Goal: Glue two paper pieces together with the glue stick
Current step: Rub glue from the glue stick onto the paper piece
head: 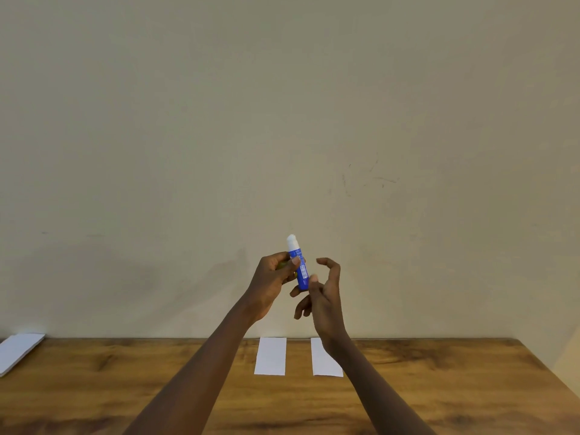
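Observation:
My left hand [271, 285] is raised in front of the wall and grips a blue glue stick [300, 271] around its middle. The stick stands nearly upright, its white glue tip uncapped at the top. A small yellow-green piece shows inside the left fingers. My right hand [324, 298] is just right of the stick's lower end; its thumb touches the base while the fingers hang loosely curled and apart from the stick. Two white paper strips lie side by side on the wooden table [439, 387] near the wall: the left strip [270, 356] and the right strip [323, 364], which my right forearm partly covers.
A stack of white paper [18, 351] lies at the table's far left edge. The table's back edge meets a plain beige wall, and its right corner shows at the far right.

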A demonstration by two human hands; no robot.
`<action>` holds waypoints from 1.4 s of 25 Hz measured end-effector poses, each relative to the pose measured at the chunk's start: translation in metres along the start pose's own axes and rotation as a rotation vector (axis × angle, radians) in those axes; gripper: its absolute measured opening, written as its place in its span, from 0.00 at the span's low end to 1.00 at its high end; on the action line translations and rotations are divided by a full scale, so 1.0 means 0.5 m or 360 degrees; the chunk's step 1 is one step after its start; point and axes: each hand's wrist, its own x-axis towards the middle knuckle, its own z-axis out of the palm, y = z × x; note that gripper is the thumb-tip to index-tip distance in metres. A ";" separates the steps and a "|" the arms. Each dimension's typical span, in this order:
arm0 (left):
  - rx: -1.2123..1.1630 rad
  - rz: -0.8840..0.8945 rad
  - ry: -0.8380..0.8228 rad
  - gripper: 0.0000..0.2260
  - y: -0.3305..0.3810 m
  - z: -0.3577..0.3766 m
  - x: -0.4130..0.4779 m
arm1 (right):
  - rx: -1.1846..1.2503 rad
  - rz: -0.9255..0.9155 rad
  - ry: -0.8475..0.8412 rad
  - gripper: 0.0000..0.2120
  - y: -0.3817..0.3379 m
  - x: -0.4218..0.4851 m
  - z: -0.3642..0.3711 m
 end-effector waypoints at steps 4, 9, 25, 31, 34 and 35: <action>-0.0002 0.0034 -0.0011 0.06 0.007 0.003 0.002 | -0.0214 -0.0110 0.0142 0.19 -0.007 0.004 0.004; 0.0058 0.0011 -0.0031 0.08 0.009 0.006 -0.001 | -0.0113 -0.0094 0.0008 0.12 0.002 -0.002 0.005; 0.0124 -0.0092 0.0013 0.13 -0.017 0.016 -0.010 | -0.0120 -0.0170 -0.0082 0.17 0.022 -0.015 -0.005; 0.0069 -0.0153 -0.0009 0.13 -0.073 0.018 -0.018 | -0.0067 -0.0115 -0.0087 0.12 0.070 -0.036 -0.012; 0.0030 -0.0251 -0.0005 0.10 -0.116 0.024 -0.030 | -0.0062 -0.0035 -0.0008 0.11 0.105 -0.051 -0.017; 0.0003 -0.0282 -0.0022 0.09 -0.131 0.026 -0.035 | -0.0035 0.0009 0.0025 0.10 0.117 -0.055 -0.018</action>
